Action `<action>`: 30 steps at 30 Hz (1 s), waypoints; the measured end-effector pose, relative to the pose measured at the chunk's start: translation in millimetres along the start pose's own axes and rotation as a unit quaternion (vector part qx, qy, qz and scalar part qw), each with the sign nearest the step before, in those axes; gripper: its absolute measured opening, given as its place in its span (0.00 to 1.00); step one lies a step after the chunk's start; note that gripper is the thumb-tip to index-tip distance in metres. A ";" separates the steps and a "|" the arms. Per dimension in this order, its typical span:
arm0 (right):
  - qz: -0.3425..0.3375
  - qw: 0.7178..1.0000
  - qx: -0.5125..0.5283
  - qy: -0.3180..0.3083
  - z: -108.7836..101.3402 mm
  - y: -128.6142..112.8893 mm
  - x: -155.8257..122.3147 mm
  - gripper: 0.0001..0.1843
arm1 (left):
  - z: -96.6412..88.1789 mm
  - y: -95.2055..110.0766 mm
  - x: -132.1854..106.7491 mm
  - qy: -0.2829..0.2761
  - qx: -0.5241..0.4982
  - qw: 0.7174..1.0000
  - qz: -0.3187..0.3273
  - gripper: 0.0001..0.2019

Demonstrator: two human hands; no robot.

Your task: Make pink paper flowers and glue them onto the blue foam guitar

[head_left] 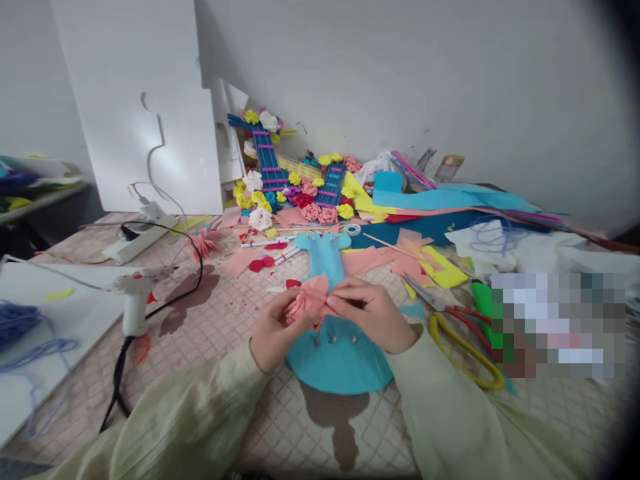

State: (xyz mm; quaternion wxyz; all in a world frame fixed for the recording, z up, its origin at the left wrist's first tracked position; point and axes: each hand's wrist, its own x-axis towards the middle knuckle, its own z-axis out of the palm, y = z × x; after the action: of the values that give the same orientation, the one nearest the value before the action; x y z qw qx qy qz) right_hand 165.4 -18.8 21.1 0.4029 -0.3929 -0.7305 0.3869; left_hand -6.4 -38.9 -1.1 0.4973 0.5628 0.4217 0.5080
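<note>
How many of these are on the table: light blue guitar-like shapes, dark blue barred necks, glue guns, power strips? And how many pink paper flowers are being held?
Light blue guitar-like shape: 1
Dark blue barred necks: 2
Glue gun: 1
Power strip: 1
Held pink paper flower: 1
Total: 6

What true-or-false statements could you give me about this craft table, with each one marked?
1. The left hand and right hand both hold a pink paper flower. True.
2. The white glue gun is in the right hand. False: no hand holds it; it is on the table, to the person's left.
3. A light-blue guitar-like piece lies on the table below the hands. True.
4. The red-handled scissors lie to the left of both hands. False: they lie to the right.
5. The power strip is bright green. False: it is white.
6. Yellow flowers are among those by the wall. True.
</note>
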 end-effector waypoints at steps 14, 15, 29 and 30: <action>-0.018 0.994 -0.075 0.082 11.6 1.0 -2.2 0.07 | 0.8 -4.3 -1.8 0.020 -0.046 0.999 0.008 0.10; -0.019 0.993 -0.076 0.085 12.2 0.5 -2.5 0.07 | 0.9 -4.1 -1.9 0.021 -0.043 0.999 0.010 0.10; -0.018 0.992 -0.074 0.098 16.4 0.1 -4.7 0.07 | -3.7 -10.4 -0.9 0.051 -0.005 0.999 0.011 0.09; -0.017 0.992 -0.073 0.097 16.7 0.1 -4.8 0.07 | -4.0 -11.6 -0.9 0.054 -0.009 0.998 0.005 0.09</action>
State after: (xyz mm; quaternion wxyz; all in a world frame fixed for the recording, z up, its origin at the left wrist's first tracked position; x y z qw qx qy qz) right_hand 152.3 -27.1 13.4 0.4491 -0.4443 -0.7207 0.2855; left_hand -10.1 -37.5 -12.7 0.4763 0.5318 0.4410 0.5440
